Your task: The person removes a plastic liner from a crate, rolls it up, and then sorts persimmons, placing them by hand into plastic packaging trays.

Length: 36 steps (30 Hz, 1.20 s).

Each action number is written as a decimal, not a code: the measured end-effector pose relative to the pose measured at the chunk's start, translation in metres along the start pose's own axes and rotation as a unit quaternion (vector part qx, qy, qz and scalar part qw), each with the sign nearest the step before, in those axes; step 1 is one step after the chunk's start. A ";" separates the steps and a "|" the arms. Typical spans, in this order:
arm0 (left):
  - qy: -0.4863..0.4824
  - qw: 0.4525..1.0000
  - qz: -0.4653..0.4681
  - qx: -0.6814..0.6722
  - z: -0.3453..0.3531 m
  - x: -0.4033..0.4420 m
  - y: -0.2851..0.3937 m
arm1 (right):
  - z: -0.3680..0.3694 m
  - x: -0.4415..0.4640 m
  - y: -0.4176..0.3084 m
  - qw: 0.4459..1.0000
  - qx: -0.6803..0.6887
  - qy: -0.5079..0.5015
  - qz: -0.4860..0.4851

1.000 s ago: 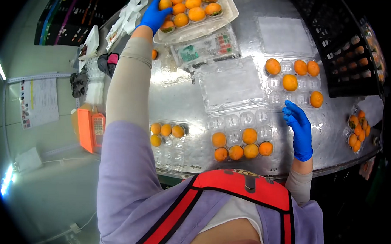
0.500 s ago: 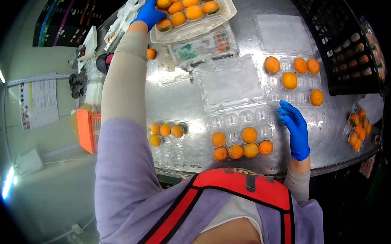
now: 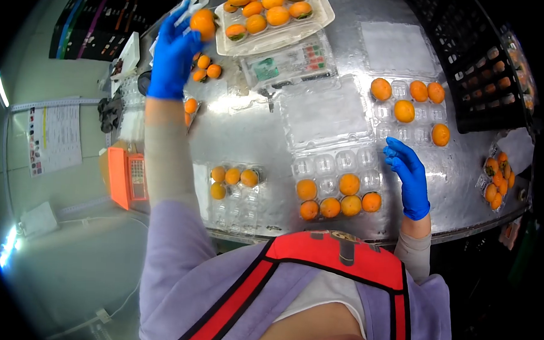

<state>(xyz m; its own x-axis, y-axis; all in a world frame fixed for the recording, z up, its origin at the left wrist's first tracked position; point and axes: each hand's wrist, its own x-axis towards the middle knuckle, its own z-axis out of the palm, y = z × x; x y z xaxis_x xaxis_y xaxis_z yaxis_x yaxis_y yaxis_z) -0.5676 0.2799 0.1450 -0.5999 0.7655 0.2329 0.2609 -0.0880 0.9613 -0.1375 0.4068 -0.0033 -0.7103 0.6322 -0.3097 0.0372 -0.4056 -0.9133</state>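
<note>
My left hand (image 3: 173, 61), in a blue glove, is closed on an orange persimmon (image 3: 203, 25) at the upper left, above the table and beside the white tray (image 3: 246, 48) of persimmons. My right hand (image 3: 409, 181), also blue-gloved, hovers loosely bent over the table with its fingers apart and nothing visible in them. It is nearest to the open clear clamshell (image 3: 335, 166) with several persimmons in its front cups. Behind it lies another clear clamshell (image 3: 381, 117), partly filled with persimmons.
A smaller clear clamshell (image 3: 234, 210) with persimmons lies at the table's left front. Loose persimmons (image 3: 214, 71) sit near the left edge. A black crate (image 3: 467, 69) stands at the right, near a filled pack (image 3: 497, 181). An orange scale-like device (image 3: 123, 178) is at the left.
My left hand has left the white tray, moving left and toward me with a persimmon in it. Persimmons once behind my arm now show. My right hand has barely moved.
</note>
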 end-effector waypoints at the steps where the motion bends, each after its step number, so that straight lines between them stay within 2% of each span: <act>1: -0.030 0.999 -0.019 -0.009 0.010 -0.023 0.004 | 0.002 0.000 -0.001 1.000 0.007 -0.002 0.010; 2: -0.060 0.997 -0.037 -0.019 0.022 -0.046 0.004 | 0.004 -0.001 -0.002 1.000 0.014 -0.004 0.018; 4: -0.071 0.996 0.002 -0.051 0.055 -0.096 -0.015 | 0.009 -0.003 -0.002 1.000 0.017 -0.015 0.011; 6: -0.139 0.966 -0.137 -0.168 0.091 -0.143 -0.011 | 0.016 -0.005 -0.002 0.999 0.019 -0.027 0.004; 7: -0.164 0.945 -0.184 -0.213 0.108 -0.159 -0.015 | 0.020 -0.006 -0.001 0.998 0.021 -0.053 -0.022; 8: -0.182 0.932 -0.189 -0.251 0.125 -0.172 -0.026 | 0.022 -0.008 0.000 0.996 0.021 -0.077 -0.049; 10: -0.178 0.891 -0.279 -0.311 0.154 -0.191 -0.034 | 0.026 -0.013 0.001 0.994 0.011 -0.087 -0.058; 12: -0.165 0.844 -0.368 -0.352 0.172 -0.200 -0.039 | 0.036 -0.020 -0.003 0.982 -0.090 -0.100 -0.134; 14: -0.177 0.853 -0.375 -0.315 0.182 -0.205 -0.048 | 0.042 -0.022 -0.004 0.973 -0.138 -0.080 -0.168; 16: -0.202 0.857 -0.379 -0.285 0.197 -0.208 -0.060 | 0.039 -0.020 0.003 0.873 -0.358 -0.057 -0.326; 18: -0.177 0.934 -0.278 -0.134 0.207 -0.211 -0.068 | 0.037 -0.023 0.011 0.881 -0.366 -0.046 -0.296; 20: -0.194 0.936 -0.263 -0.134 0.218 -0.210 -0.063 | 0.027 -0.023 0.018 0.889 -0.365 -0.045 -0.272; 23: -0.201 0.935 -0.271 -0.110 0.227 -0.207 -0.054 | 0.014 -0.022 0.019 0.936 -0.270 -0.041 -0.221; 24: -0.198 0.940 -0.259 -0.096 0.227 -0.206 -0.053 | 0.006 -0.017 0.022 0.936 -0.272 -0.039 -0.221; 26: -0.194 0.946 -0.249 -0.081 0.225 -0.207 -0.053 | -0.019 0.000 0.031 0.952 -0.148 0.070 -0.260; 28: -0.190 0.941 -0.268 -0.084 0.219 -0.207 -0.056 | -0.049 0.020 0.020 0.940 -0.097 0.172 -0.278; 29: -0.181 0.944 -0.266 -0.077 0.216 -0.209 -0.061 | -0.064 0.031 0.012 0.923 -0.111 0.208 -0.303; 30: -0.182 0.939 -0.276 -0.096 0.214 -0.213 -0.068 | -0.098 0.056 0.024 0.885 -0.190 0.243 -0.350; 31: -0.178 0.935 -0.285 -0.113 0.211 -0.217 -0.073 | -0.111 0.067 0.020 0.857 -0.243 0.282 -0.357; 32: -0.175 0.933 -0.287 -0.126 0.209 -0.220 -0.075 | -0.122 0.075 0.018 0.857 -0.285 0.291 -0.316; 33: -0.170 0.934 -0.290 -0.121 0.208 -0.224 -0.076 | -0.129 0.081 0.018 0.849 -0.335 0.280 -0.297; 34: -0.167 0.934 -0.292 -0.120 0.207 -0.226 -0.077 | -0.157 0.099 0.040 0.869 -0.334 0.237 -0.277; 36: -0.162 0.933 -0.302 -0.111 0.205 -0.228 -0.076 | -0.159 0.101 0.040 0.852 -0.391 0.224 -0.266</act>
<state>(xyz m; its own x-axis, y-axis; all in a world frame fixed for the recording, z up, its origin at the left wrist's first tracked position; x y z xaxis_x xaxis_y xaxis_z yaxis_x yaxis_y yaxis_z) -0.2957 0.2431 -0.0109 -0.3177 0.8677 -0.3824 -0.2350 0.3186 0.9183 -0.0966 0.5596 -0.1128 -0.4398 0.8487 0.2938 0.3740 0.4705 -0.7992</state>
